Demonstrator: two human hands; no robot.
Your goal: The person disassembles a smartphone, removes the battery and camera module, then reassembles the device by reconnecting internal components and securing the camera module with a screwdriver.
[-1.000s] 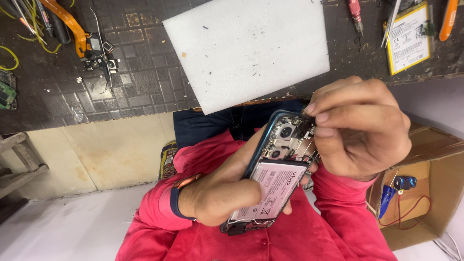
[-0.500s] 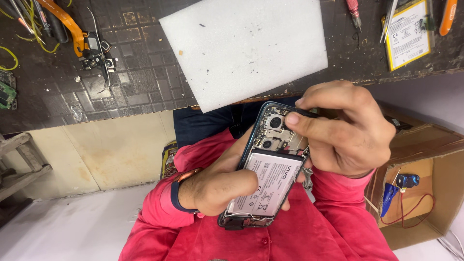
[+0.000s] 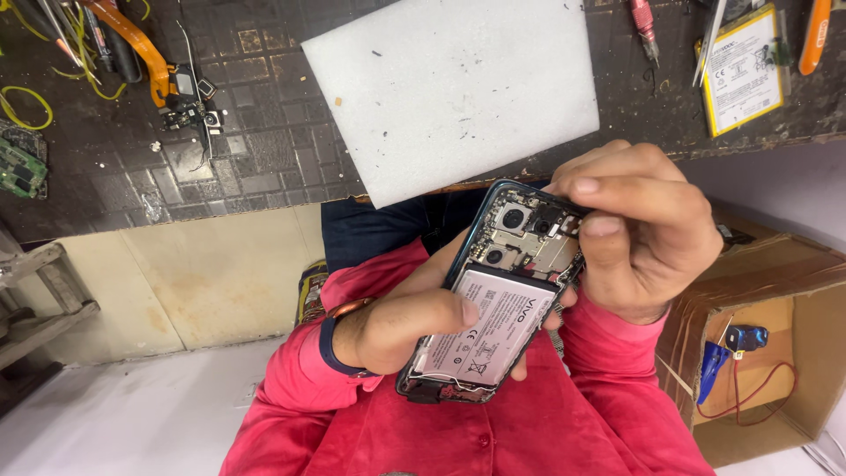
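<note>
Opened phone with glossy teal plastic rim (image 3: 493, 291), matt white foil-wrapped battery, bare metal shields. White foam sheet (image 3: 454, 88), matt, speckled. Dark textured rubber mat on counter (image 3: 264, 150). Brown corrugated cardboard box (image 3: 775, 300), taped. Red cloth shirt (image 3: 529, 432).

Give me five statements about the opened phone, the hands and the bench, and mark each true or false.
1. The phone has its back cover off, so the battery shows. True.
2. The left hand holds the phone from the side, thumb on the battery. True.
3. The right hand rests flat on the white foam sheet. False: it pinches at the phone's upper corner, near the camera modules.
4. A loose battery with a yellow edge lies on the dark bench mat. True.
5. The cardboard box holds nothing. False: a blue tool and a red wire lie inside.
</note>
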